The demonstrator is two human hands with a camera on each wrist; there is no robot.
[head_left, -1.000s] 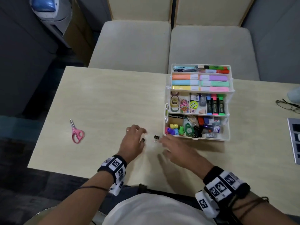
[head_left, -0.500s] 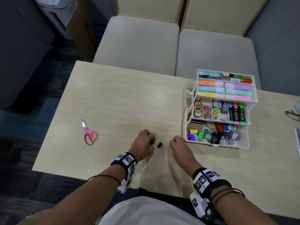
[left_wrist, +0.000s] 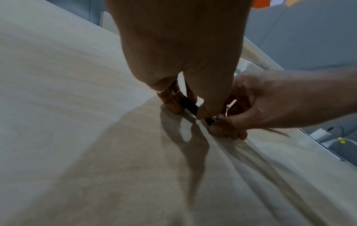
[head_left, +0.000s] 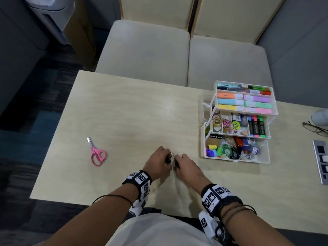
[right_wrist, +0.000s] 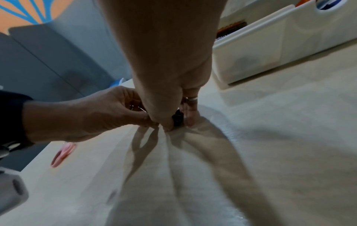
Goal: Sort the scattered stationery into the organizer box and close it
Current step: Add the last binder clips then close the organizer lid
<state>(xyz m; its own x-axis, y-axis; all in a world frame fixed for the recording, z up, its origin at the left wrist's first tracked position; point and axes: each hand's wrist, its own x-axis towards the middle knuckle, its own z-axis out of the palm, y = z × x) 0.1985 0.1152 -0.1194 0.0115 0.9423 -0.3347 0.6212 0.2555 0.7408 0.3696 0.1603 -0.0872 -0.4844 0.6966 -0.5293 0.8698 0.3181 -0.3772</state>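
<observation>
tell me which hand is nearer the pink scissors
Left. The left hand sits to the right of the pink-handled scissors on the table; the right hand is farther right, beyond it.

Small black clips mostly hidden under the curled fingers of the left hand (head_left: 158, 160) and right hand (head_left: 186, 166), their number unclear, organizer box (right_wrist: 286, 44) cut off by the right-wrist picture's edge, pink scissors (right_wrist: 62, 153) blurred, glasses (head_left: 315, 129) cut by the head view's right edge.

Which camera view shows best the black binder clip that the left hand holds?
The left wrist view: the black binder clip shows plainly, pinched by the left hand. In the head view only a dark bit shows. In the right wrist view the left hand's fingers hide it.
</observation>
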